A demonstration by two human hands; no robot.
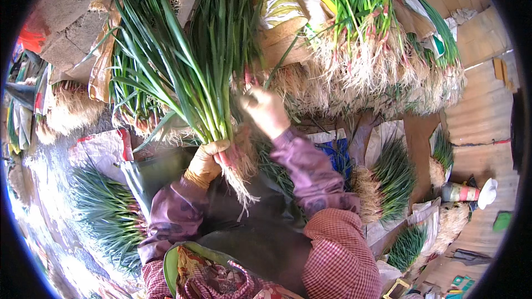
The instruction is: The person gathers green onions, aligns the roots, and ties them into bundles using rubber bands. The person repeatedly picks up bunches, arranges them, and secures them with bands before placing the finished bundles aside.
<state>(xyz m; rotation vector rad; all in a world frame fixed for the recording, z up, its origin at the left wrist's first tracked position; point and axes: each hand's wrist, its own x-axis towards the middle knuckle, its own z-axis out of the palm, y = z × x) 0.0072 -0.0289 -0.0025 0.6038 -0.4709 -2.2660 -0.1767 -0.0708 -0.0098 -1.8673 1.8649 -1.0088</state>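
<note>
My left hand, in a tan glove, grips a bunch of green garlic-like plants just above their reddish bases. The long flat leaves fan upward, and pale stringy roots hang below the fist. To the right of this bunch, my right hand is curled and blurred. It is close to the pinkish stem bases of a darker leafy bunch lying farther away. Whether any stem is between its fingers cannot be made out.
A large heap of rooted plants lies at the far right, over sacking. Tied-looking bundles stand left and right. A dark apron covers my lap. At far right is a striped traffic cone.
</note>
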